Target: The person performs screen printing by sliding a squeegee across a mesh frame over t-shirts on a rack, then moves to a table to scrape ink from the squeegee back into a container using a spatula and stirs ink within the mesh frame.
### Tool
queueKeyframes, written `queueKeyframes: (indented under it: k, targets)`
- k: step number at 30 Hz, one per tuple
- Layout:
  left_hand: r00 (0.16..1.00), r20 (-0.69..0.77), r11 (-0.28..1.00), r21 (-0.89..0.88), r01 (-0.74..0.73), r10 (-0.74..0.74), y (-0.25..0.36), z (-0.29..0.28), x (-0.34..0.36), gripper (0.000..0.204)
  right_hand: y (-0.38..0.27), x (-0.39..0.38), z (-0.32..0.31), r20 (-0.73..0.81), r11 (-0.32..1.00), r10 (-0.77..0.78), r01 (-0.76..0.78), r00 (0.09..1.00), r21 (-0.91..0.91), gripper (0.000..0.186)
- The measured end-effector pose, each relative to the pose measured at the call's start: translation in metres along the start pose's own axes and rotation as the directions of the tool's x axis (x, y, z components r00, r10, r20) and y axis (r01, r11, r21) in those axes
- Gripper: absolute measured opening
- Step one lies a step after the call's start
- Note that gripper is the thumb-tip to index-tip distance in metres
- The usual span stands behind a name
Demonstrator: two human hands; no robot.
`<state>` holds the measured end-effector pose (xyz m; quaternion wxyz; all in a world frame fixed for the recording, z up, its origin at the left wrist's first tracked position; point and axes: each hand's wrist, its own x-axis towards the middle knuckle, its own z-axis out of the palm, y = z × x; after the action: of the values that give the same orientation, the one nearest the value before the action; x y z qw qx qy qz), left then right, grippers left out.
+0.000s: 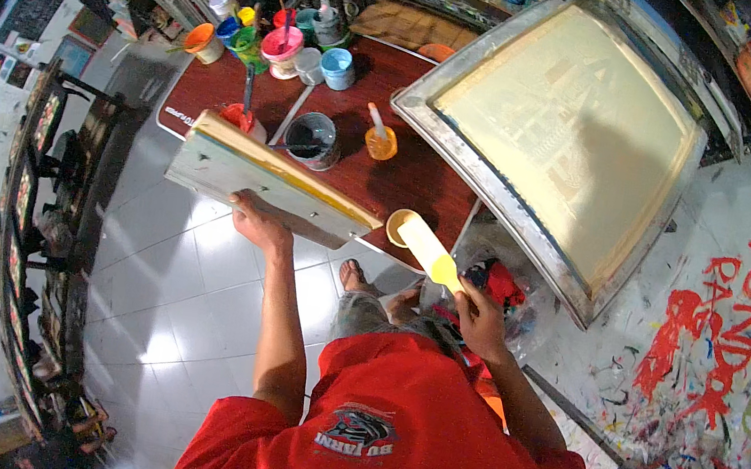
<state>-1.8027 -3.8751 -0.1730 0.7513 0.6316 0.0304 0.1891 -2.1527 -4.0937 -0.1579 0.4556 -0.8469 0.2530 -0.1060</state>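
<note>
My left hand (261, 222) is closed round the near side of a long, wide screen-printing squeegee (254, 183). Its grey-white face has bolts along it, and its far edge is yellowish wood. A yellow spatula (430, 253) with a pale, coated blade is in my right hand (481, 321), gripped by its handle. The blade's tip lies at a small tan cup (392, 228) on the table's front edge; whether it touches the cup, I cannot tell. To the right, a screen-printing frame (560, 131) with cream mesh and a faint design stands tilted.
On the dark red table (376, 83) stand several paint pots, among them a pink tub (283, 52), a dark grey bucket (314, 141) and an orange cup (381, 142). A rack (55, 221) runs along the left. The wall (662, 367) at right is paint-splattered.
</note>
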Motion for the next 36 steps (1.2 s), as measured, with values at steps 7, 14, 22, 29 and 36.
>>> queueKeyframes:
  k: [7, 14, 22, 29, 36]
  targets:
    - [0.827, 0.544, 0.705, -0.642, 0.302, 0.141, 0.026, -0.013, 0.094, 0.039, -0.091, 0.02, -0.027, 0.239, 0.988, -0.094, 0.06, 0.967, 0.144, 0.046]
    - [0.372, 0.563, 0.106, -0.642, 0.76, 0.738, 0.056, 0.054, 0.148, 0.018, -0.129, 0.038, -0.04, 0.339, 0.98, -0.178, 0.136, 0.924, 0.142, 0.039]
    - [0.375, 0.594, 0.161, -0.657, 0.736, 0.712, 0.112, 0.067, 0.144, 0.017, -0.151, 0.067, -0.042, 0.339, 0.928, -0.358, 0.37, 0.87, 0.031, 0.039]
    - [0.273, 0.567, 0.196, -0.631, 0.751, 0.777, 0.114, 0.069, 0.158, 0.017, -0.155, 0.075, -0.044, 0.37, 0.912, -0.353, 0.404, 0.859, -0.068, 0.039]
    - [0.344, 0.554, 0.141, -0.654, 0.743, 0.758, 0.111, 0.075, 0.148, 0.018, -0.165, 0.079, -0.04, 0.361, 0.868, -0.41, 0.48, 0.838, -0.128, 0.035]
